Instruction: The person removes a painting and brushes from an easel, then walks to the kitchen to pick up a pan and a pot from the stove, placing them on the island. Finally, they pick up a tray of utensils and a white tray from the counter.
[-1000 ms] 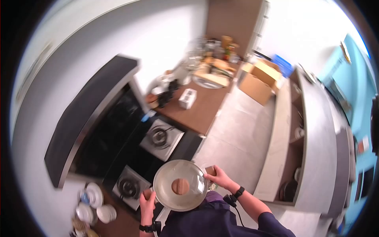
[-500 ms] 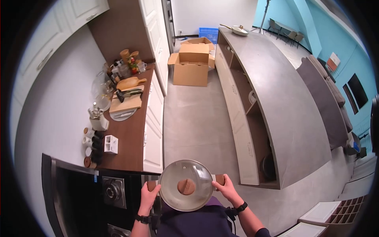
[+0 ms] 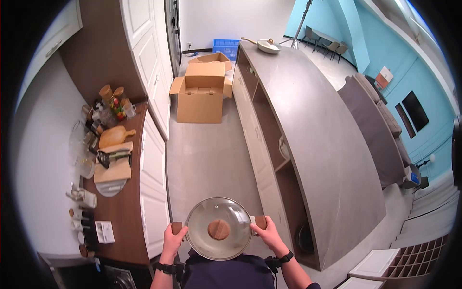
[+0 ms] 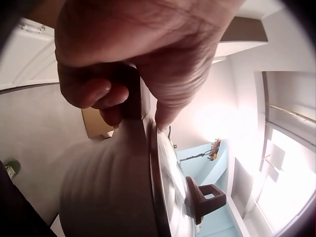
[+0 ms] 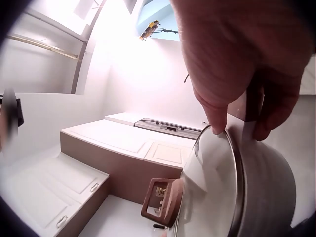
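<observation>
A light-coloured cooking pot (image 4: 106, 182) is carried in front of the body, covered by a glass lid (image 3: 202, 219) with a brown wooden knob (image 3: 218, 229). My left hand (image 3: 173, 239) grips the pot's left wooden side handle (image 3: 176, 227), fingers curled beneath it and thumb at the lid's rim. On the opposite side, my right hand (image 3: 270, 237) holds the other wooden handle (image 3: 260, 222) the same way, its thumb pressing the edge of the lid in the right wrist view. The lid lies flat on the pot; what is inside is hidden.
An island counter (image 3: 308, 120) with open shelves runs along the right, a lidded frying pan (image 3: 268, 46) at its far end. To the left, a brown worktop (image 3: 120, 212) bears cutting boards (image 3: 115, 168) and jars. An open cardboard box (image 3: 199, 108) stands on the aisle floor.
The view has turned rightward from the stove toward the aisle and island. Both hands keep hold of the pot, its lid still on, and the stove has slid to the lower left edge.
</observation>
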Demonstrator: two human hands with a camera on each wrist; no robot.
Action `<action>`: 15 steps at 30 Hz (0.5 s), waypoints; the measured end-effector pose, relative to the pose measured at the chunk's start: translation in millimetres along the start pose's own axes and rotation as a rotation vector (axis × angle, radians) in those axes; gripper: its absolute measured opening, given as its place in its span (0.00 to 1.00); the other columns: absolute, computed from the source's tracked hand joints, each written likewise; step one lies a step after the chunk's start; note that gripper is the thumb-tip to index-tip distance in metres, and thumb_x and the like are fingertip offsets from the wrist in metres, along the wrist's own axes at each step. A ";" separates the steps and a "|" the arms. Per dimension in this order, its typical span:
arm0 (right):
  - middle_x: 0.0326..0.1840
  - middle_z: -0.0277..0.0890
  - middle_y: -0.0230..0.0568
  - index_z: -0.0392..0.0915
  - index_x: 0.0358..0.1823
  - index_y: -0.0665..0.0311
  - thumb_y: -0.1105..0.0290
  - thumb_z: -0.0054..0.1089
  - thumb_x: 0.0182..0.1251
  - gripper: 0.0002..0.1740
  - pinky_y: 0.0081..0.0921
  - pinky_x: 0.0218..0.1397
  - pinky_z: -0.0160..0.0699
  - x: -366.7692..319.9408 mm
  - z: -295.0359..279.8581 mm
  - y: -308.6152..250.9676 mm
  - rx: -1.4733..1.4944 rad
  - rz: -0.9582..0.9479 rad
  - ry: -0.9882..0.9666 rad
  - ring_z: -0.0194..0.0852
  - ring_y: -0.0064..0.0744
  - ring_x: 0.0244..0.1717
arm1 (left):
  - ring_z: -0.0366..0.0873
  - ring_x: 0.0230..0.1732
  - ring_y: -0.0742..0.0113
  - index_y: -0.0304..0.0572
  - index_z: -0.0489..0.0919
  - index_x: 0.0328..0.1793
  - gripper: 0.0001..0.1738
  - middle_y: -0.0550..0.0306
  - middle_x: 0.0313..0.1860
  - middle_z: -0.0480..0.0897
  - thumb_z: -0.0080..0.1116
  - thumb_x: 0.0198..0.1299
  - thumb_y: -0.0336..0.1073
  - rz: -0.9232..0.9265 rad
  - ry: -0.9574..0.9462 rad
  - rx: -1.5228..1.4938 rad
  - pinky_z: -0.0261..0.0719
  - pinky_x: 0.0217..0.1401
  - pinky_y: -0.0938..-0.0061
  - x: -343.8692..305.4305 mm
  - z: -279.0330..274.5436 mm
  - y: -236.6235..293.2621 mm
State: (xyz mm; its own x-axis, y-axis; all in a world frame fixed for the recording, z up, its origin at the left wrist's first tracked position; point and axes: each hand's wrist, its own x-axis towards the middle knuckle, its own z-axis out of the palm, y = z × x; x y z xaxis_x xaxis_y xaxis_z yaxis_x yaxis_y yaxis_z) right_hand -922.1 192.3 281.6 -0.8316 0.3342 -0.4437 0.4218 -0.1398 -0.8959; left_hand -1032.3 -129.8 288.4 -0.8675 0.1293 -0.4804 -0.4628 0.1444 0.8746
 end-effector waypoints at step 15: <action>0.39 0.73 0.32 0.67 0.46 0.63 0.62 0.66 0.55 0.22 0.19 0.34 0.74 267.4 -19.7 -164.5 0.068 -0.034 0.123 0.72 0.19 0.38 | 0.64 0.17 0.83 0.41 0.71 0.37 0.14 0.67 0.23 0.72 0.61 0.55 0.42 0.076 -0.088 0.035 0.59 0.14 0.86 266.0 81.3 194.7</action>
State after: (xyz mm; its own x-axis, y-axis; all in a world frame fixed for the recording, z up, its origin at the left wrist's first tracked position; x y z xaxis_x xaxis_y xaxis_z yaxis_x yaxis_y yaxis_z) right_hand -1206.7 323.0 310.8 -0.7927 0.4512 -0.4100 0.3647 -0.1879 -0.9120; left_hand -1338.3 12.5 325.5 -0.8796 0.2267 -0.4183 -0.3885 0.1652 0.9065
